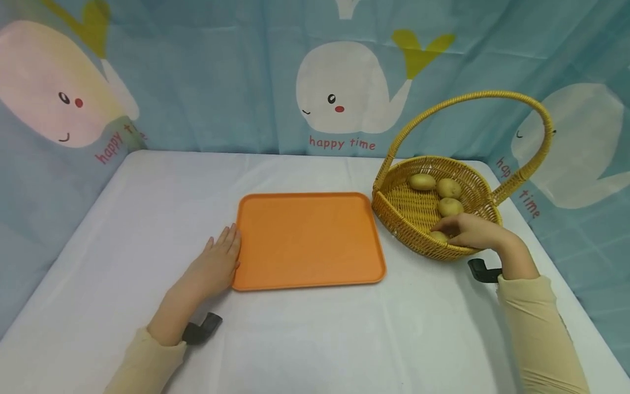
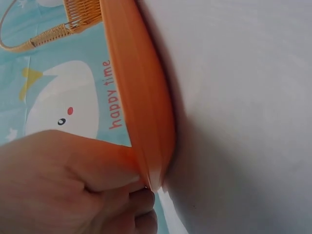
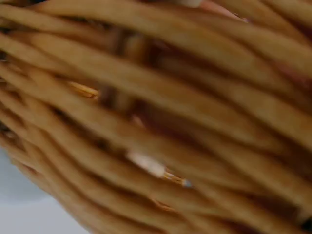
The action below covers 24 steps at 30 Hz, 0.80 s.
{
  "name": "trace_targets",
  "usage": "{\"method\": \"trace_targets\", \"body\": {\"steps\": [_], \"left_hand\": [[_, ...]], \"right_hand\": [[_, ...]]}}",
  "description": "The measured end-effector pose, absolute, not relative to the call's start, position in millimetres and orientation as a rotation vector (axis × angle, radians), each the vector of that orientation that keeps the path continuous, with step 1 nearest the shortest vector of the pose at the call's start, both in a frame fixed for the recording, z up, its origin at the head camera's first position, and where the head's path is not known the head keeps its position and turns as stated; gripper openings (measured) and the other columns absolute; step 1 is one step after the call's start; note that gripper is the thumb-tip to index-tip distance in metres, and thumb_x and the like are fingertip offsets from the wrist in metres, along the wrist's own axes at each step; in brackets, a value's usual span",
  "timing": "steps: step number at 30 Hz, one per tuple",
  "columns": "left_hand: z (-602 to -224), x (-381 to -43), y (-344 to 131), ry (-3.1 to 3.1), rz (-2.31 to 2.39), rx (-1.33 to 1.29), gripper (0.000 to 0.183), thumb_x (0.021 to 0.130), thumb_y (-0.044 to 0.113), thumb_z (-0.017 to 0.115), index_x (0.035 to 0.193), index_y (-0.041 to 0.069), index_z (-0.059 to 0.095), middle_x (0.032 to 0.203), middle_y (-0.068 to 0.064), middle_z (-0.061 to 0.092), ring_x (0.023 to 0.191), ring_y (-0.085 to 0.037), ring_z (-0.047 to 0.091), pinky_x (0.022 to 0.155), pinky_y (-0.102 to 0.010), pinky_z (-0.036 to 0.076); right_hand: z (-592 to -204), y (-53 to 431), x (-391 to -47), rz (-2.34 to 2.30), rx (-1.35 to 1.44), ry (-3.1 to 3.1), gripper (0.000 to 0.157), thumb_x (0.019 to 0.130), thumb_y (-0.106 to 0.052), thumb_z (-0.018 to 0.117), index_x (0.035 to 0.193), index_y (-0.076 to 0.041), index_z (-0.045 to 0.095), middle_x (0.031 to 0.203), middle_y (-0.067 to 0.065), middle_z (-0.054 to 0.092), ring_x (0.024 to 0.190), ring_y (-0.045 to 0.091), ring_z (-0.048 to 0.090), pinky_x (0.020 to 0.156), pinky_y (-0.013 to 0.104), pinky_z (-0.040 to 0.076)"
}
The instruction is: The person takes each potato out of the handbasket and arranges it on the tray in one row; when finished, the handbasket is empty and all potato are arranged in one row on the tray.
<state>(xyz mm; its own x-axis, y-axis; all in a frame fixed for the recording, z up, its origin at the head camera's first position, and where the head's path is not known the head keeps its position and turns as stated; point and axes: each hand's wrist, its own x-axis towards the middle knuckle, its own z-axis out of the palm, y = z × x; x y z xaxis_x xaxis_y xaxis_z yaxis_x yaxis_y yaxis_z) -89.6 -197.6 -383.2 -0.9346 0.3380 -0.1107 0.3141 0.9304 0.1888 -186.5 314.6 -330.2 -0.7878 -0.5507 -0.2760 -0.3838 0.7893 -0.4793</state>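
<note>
Four spuds [image 1: 423, 181] sat in basket [image 1: 407, 234]; my right hand [image 1: 470, 231] pinched nearest, left hand [image 1: 215, 268] lay straight-fingered against tray [image 1: 307, 241], prob steadying it.

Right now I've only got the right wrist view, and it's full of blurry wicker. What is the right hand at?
Observer: In the head view, the right hand has its fingers around a potato in the basket.
Operator: Is that the only one in there?
Observer: No, three other potatoes lie in it, farther from the person.
Operator: And where's the left hand?
Observer: At the left edge of the orange tray, touching it.
</note>
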Motion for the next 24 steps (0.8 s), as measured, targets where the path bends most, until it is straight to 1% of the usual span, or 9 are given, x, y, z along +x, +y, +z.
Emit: {"method": "trace_targets", "body": {"steps": [3, 6, 9, 13, 17, 18, 21, 23, 24], "left_hand": [[-382.7, -89.5, -199.5, 2.944, 0.289, 0.523, 0.055, 0.095, 0.008, 0.05, 0.137, -0.02, 0.028, 0.147, -0.035, 0.018, 0.136, -0.047, 0.018, 0.105, -0.061, 0.019], [-381.4, -88.9, -201.1, 2.933, 0.342, 0.544, 0.055, 0.095, 0.007, 0.05, 0.137, -0.021, 0.028, 0.146, -0.036, 0.017, 0.136, -0.048, 0.018, 0.105, -0.062, 0.019], [-380.9, -88.8, -202.0, 2.927, 0.379, 0.556, 0.055, 0.095, 0.007, 0.049, 0.137, -0.021, 0.027, 0.146, -0.036, 0.016, 0.136, -0.048, 0.017, 0.105, -0.062, 0.018], [-383.9, -89.0, -203.3, 2.923, 0.391, 0.554, 0.055, 0.095, 0.007, 0.049, 0.137, -0.021, 0.027, 0.147, -0.036, 0.015, 0.136, -0.048, 0.016, 0.105, -0.062, 0.017], [-386.5, -88.3, -204.4, 2.924, 0.383, 0.543, 0.055, 0.095, 0.007, 0.049, 0.138, -0.02, 0.027, 0.147, -0.035, 0.015, 0.136, -0.047, 0.015, 0.105, -0.062, 0.018], [-386.7, -88.2, -204.2, 2.925, 0.383, 0.541, 0.055, 0.095, 0.007, 0.049, 0.138, -0.02, 0.027, 0.147, -0.035, 0.015, 0.137, -0.047, 0.016, 0.105, -0.062, 0.018], [-386.7, -87.6, -203.7, 2.932, 0.381, 0.528, 0.055, 0.096, 0.008, 0.048, 0.138, -0.019, 0.026, 0.148, -0.033, 0.015, 0.137, -0.045, 0.015, 0.106, -0.061, 0.018], [-386.7, -87.2, -204.4, 2.935, 0.372, 0.518, 0.055, 0.096, 0.009, 0.048, 0.139, -0.019, 0.026, 0.149, -0.032, 0.014, 0.138, -0.044, 0.015, 0.106, -0.06, 0.018], [-386.5, -87.1, -204.9, 2.937, 0.372, 0.513, 0.055, 0.096, 0.009, 0.048, 0.139, -0.018, 0.026, 0.149, -0.032, 0.014, 0.138, -0.044, 0.015, 0.106, -0.06, 0.017]], "right_hand": [[-331.6, 314.5, -185.4, -0.564, -0.672, 2.648, 0.031, 0.081, -0.002, 0.066, 0.113, 0.0, 0.066, 0.108, 0.011, 0.066, 0.088, 0.019, 0.058, 0.072, 0.035, 0.047], [-331.8, 314.0, -183.5, -0.588, -0.617, 2.73, 0.033, 0.081, -0.009, 0.07, 0.113, -0.001, 0.067, 0.106, 0.012, 0.066, 0.084, 0.02, 0.055, 0.07, 0.035, 0.045], [-330.1, 310.0, -182.6, -0.638, -0.566, 2.814, 0.038, 0.081, -0.02, 0.075, 0.113, -0.001, 0.067, 0.105, 0.015, 0.066, 0.089, 0.026, 0.058, 0.076, 0.041, 0.045], [-323.3, 298.3, -183.6, -0.722, -0.517, 2.873, 0.048, 0.081, -0.033, 0.075, 0.114, 0.0, 0.065, 0.109, 0.021, 0.065, 0.101, 0.038, 0.059, 0.084, 0.053, 0.043], [-312.1, 282.6, -183.2, -0.79, -0.479, 2.912, 0.051, 0.081, -0.035, 0.075, 0.117, -0.002, 0.064, 0.11, 0.022, 0.065, 0.104, 0.042, 0.057, 0.085, 0.054, 0.043], [-309.2, 278.8, -182.6, -0.802, -0.475, 2.926, 0.05, 0.08, -0.034, 0.075, 0.118, -0.002, 0.064, 0.11, 0.021, 0.065, 0.104, 0.04, 0.058, 0.085, 0.051, 0.044], [-302.1, 267.1, -180.3, -0.868, -0.486, 2.939, 0.048, 0.079, -0.03, 0.077, 0.117, -0.003, 0.065, 0.11, 0.018, 0.064, 0.102, 0.035, 0.059, 0.081, 0.032, 0.048], [-298.7, 258.4, -179.3, -0.914, -0.501, 2.937, 0.048, 0.078, -0.028, 0.078, 0.117, -0.003, 0.065, 0.11, 0.015, 0.063, 0.101, 0.029, 0.058, 0.076, 0.021, 0.047], [-297.4, 253.8, -178.8, -0.931, -0.521, 2.934, 0.048, 0.078, -0.027, 0.079, 0.117, -0.003, 0.065, 0.11, 0.015, 0.063, 0.1, 0.028, 0.056, 0.074, 0.018, 0.045]]}}
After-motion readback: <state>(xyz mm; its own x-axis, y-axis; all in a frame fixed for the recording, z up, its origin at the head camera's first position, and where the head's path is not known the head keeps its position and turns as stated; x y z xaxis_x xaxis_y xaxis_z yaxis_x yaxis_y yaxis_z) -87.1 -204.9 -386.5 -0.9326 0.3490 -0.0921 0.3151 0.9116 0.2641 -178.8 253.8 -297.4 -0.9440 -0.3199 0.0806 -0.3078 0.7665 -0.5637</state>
